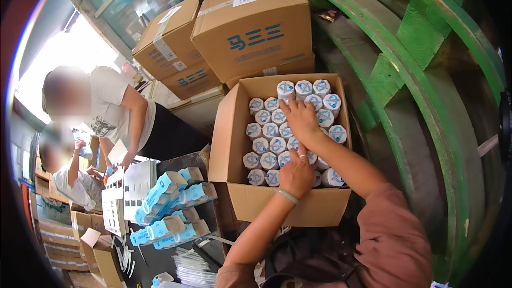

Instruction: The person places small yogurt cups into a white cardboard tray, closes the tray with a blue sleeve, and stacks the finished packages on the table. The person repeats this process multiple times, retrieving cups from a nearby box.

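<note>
Before me stands an uncapped cardboard box [284, 204] with its flaps folded out, filled with rows of white-wrapped cylindrical packs [269, 160] bearing blue print on their ends. My right hand [301, 122] lies on the upper middle packs, fingers spread, its fingertips near a pack that stands higher than those at its left. My left hand [298, 174], with a ring and a pale bangle, touches the lower middle packs with its index finger extended. The two hands are close together, the right forearm passing just beside the left fingertips. Some packs under the hands are hidden.
Closed cardboard boxes [256, 28] are stacked beyond the open one. Green wooden racking [424, 36] curves along the right. Left, a dark table [160, 264] holds blue-and-white cartons [164, 192], flat card sheets [138, 184] and clear plastic pieces [194, 268]. Two co-workers are at the far left.
</note>
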Demonstrator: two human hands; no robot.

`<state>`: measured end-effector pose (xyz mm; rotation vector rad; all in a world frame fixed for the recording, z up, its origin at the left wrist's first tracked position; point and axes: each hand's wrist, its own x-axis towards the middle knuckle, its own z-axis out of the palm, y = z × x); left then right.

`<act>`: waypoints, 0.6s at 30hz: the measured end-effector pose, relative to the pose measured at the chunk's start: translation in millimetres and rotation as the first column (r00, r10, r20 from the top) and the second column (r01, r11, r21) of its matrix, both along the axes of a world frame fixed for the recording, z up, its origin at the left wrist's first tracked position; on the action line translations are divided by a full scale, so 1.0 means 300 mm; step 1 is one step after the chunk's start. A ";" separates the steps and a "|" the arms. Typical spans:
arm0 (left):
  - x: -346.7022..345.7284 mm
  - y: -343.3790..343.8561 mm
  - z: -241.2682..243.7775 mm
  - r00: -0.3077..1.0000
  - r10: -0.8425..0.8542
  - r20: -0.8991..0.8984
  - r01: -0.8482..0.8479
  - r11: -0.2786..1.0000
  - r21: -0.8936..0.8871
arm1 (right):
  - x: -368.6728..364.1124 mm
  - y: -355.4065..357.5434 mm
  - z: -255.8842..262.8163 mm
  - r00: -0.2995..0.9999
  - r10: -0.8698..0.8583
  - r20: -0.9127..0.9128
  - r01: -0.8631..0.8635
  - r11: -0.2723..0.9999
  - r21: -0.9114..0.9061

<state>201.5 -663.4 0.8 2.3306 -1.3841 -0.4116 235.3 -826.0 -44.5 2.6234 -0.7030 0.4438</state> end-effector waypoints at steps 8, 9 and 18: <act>0.014 0.036 0.049 0.985 -0.016 0.171 0.027 0.997 -0.065 | -0.012 0.009 0.032 1.000 -0.008 0.011 0.007 0.992 0.127; 0.018 0.051 0.060 0.980 -0.015 0.199 0.026 0.998 -0.056 | -0.015 0.005 0.033 1.000 0.007 0.023 -0.010 0.988 0.154; 0.102 0.362 0.328 0.950 0.293 0.106 -0.204 0.842 -0.500 | -0.046 -0.001 0.102 0.908 0.228 0.352 -0.342 0.889 0.305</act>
